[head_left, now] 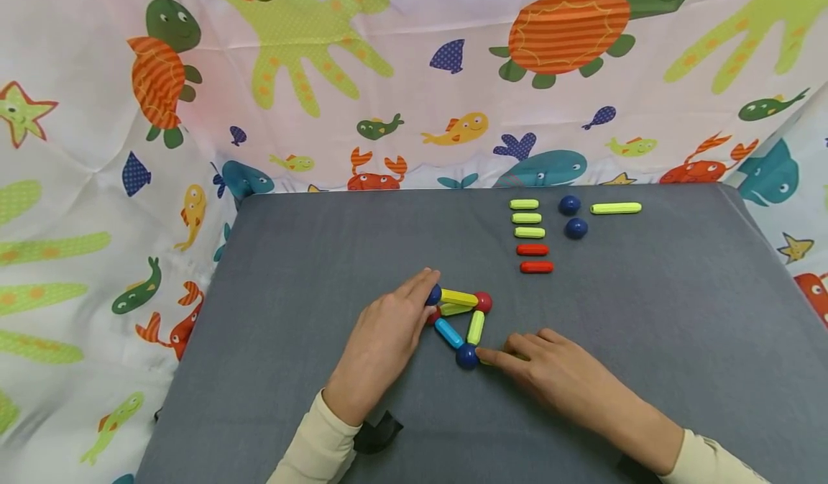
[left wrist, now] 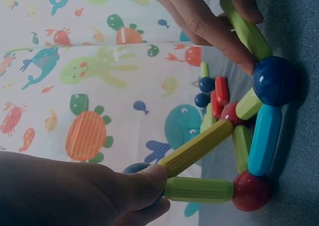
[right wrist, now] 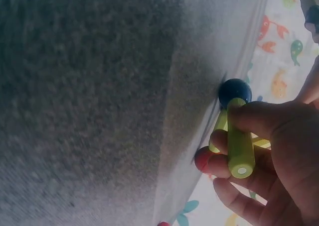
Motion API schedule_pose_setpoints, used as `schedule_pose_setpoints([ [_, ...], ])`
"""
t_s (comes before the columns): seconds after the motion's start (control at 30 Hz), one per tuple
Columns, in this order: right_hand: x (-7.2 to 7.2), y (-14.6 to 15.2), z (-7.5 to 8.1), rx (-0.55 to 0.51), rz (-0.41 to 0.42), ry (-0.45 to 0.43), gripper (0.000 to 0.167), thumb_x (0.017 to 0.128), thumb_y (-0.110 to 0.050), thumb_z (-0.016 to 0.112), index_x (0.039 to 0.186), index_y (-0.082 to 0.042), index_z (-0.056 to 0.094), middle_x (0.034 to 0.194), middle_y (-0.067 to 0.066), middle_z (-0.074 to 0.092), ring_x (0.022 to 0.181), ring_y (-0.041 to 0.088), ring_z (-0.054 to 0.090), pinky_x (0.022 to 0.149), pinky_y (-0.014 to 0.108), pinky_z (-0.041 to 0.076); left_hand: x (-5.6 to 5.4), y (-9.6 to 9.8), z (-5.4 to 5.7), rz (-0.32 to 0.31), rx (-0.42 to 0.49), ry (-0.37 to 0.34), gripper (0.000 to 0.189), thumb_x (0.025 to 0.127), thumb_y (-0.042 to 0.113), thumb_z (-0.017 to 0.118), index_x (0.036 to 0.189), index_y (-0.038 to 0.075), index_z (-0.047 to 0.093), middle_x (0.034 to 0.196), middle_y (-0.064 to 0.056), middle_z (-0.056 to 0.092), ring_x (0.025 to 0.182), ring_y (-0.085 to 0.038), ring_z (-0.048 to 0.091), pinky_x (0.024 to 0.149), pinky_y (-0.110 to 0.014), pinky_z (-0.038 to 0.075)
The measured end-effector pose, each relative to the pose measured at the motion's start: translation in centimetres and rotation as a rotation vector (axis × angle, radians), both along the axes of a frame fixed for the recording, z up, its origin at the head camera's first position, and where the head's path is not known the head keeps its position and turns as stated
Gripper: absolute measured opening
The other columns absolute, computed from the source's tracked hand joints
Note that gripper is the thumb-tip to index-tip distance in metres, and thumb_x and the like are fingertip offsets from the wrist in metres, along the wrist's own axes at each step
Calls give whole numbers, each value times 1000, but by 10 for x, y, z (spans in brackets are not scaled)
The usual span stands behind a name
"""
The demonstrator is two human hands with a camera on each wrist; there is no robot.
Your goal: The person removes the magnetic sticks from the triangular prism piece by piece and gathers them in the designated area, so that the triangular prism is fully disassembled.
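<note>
One rod-and-ball frame stands near the middle of the surface; at its ten o'clock the left hand pinches a blue ball, at four the right hand pinches a green rod. Likely light and stiff; best held mid-rod.

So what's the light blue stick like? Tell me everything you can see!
The light blue stick is short, straight and shiny, with flat long sides; it looks like plastic. It sits low over the grey tabletop, at the bottom of the built shape. One end meets a dark blue ball, the other a red ball. Neither hand touches it.
</note>
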State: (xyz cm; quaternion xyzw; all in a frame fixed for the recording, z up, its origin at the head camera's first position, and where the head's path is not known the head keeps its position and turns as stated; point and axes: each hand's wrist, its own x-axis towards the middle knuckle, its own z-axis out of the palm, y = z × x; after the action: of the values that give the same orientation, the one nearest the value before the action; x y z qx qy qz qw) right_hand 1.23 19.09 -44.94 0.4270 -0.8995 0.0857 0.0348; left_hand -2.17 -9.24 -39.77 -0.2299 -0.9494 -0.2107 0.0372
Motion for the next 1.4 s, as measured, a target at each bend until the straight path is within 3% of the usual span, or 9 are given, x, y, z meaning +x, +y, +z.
schedule_pose_setpoints([
  [0.2, -1, 0, 3, 73, 19, -6, 59, 90, -20, 86, 144, -31, 66, 101, -7, 66, 85, 11, 65, 79, 35, 54, 0, 1, 1, -2, 2, -12, 51, 102, 21, 72, 150, 9, 60, 152, -8, 61, 119, -28, 72, 92, -45, 62],
  [0.53, -6, 4, 15, 186, 65, 81, 71, 85, -8, 87, 147, -34, 63, 96, -4, 60, 82, 15, 60, 80, 35, 52, 0, 0, 1, -4, 6, -5, 49, 103, 21, 71, 149, 9, 60, 151, -9, 61, 118, -28, 73, 93, -44, 62],
  [0.67, -9, 15, 21, 184, 13, 61, 87, 75, -4, 94, 150, -35, 60, 103, -3, 64, 86, 15, 63, 82, 37, 51, 0, 0, 0, -11, 8, 9, 49, 103, 19, 72, 149, 8, 61, 151, -9, 62, 117, -28, 73, 91, -44, 62],
  [0.77, -14, 28, 25, 174, -37, 61, 90, 72, -4, 95, 149, -34, 60, 107, -2, 66, 89, 17, 66, 84, 40, 51, 0, 0, 0, -10, 4, 4, 50, 102, 19, 73, 149, 8, 61, 151, -9, 61, 116, -28, 73, 91, -44, 62],
  [1.13, -42, 83, 34, 93, -210, 65, 71, 82, 2, 85, 142, -30, 63, 108, -2, 68, 89, 18, 67, 88, 48, 54, 1, 0, 0, -5, -2, -17, 50, 103, 22, 70, 150, 9, 60, 152, -7, 60, 115, -28, 74, 89, -43, 63],
  [1.3, -59, 107, 35, 92, -289, 64, 77, 79, 6, 87, 144, -28, 62, 117, 2, 71, 93, 22, 69, 90, 53, 54, 1, 0, 0, 3, 2, -20, 52, 102, 21, 73, 150, 9, 60, 152, -7, 60, 116, -28, 73, 90, -43, 63],
  [1.4, -71, 119, 33, 80, -319, 54, 79, 79, 6, 87, 145, -26, 59, 114, 5, 74, 91, 27, 69, 86, 56, 56, 1, -1, 0, 2, 3, -18, 52, 101, 21, 74, 150, 9, 60, 152, -7, 60, 116, -28, 73, 90, -43, 63],
])
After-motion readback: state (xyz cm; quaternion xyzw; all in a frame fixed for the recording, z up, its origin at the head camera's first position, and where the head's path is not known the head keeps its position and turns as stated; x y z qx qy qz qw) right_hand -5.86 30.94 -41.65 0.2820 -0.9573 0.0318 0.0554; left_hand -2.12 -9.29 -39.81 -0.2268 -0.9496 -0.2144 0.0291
